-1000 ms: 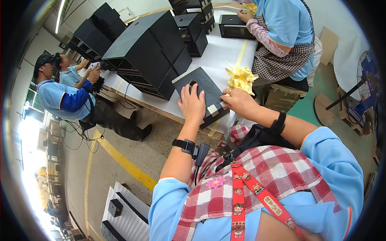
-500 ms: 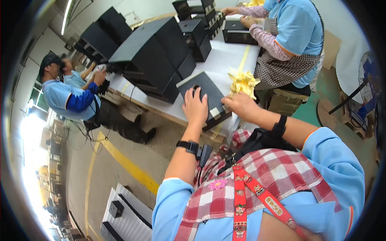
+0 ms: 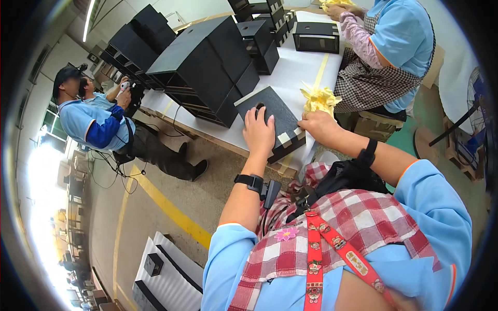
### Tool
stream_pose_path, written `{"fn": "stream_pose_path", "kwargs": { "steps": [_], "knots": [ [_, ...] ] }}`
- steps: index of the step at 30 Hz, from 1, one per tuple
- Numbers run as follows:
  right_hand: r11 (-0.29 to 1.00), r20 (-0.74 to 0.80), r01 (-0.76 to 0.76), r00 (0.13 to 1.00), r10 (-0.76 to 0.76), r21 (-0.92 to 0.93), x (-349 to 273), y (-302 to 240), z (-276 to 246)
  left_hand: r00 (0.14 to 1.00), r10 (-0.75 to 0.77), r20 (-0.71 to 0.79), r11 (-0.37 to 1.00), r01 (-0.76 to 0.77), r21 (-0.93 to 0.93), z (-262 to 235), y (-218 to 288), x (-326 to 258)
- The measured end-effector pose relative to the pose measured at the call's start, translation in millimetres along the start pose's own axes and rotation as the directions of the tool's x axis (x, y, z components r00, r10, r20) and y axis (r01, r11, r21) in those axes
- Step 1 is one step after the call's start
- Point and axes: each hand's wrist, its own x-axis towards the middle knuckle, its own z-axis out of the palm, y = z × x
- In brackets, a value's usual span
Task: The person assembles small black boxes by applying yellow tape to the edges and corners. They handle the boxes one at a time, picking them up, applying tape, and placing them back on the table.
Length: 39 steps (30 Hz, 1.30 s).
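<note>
A black box point(image 3: 282, 111) with a round hole in its top lies tilted at the near edge of the table. My left hand point(image 3: 259, 132) rests on its top, fingers stretched out beside the hole. At the box's right edge is my right hand point(image 3: 320, 126), fingers closed in a pinch; what they hold, if anything, is too small to make out. Just beyond that hand sits a crumpled bunch of yellow tape point(image 3: 321, 100). Small pale tape pieces point(image 3: 284, 138) stick to the box's near edge.
Large black boxes point(image 3: 189, 57) stand stacked on the white-covered table point(image 3: 290, 72). Another black box point(image 3: 316, 37) lies farther back, near a seated co-worker point(image 3: 397, 39) holding yellow tape. Two people point(image 3: 98, 119) are at the left. A fan point(image 3: 469, 114) stands at the right.
My left hand stays on the black box, and my right hand stays by its right edge. The co-worker's hands have left the far box and now hold yellow tape.
</note>
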Motion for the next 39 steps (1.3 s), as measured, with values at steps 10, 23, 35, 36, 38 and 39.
{"fn": "stream_pose_path", "kwargs": {
  "steps": [10,23,35,36,38,39],
  "knots": [
    [0.989,0.022,0.102,0.994,-0.105,0.104,4,2,2,0.999,-0.035,0.012,0.999,0.034,0.041,-1,-2,3],
    [0.989,-0.101,0.063,0.994,-0.050,0.133,-9,-10,-5,0.999,-0.023,0.028,1.000,0.023,-0.002,3,-4,5],
    [0.458,0.301,-0.356,0.934,0.192,0.815,-44,-17,-53,0.998,0.021,-0.055,0.995,-0.015,0.099,6,-4,-1],
    [0.231,0.400,-0.468,0.871,0.287,0.853,-37,-13,-62,0.996,0.049,-0.079,0.989,-0.037,0.141,2,0,4],
    [0.111,0.383,-0.449,0.847,0.369,0.887,-34,-3,-64,0.960,0.256,-0.112,0.965,-0.246,0.093,-11,4,-1],
    [-0.011,0.388,-0.419,0.831,0.398,0.908,-30,0,-65,0.923,0.360,-0.133,0.933,-0.353,0.074,-19,10,-2]
  ]
}}
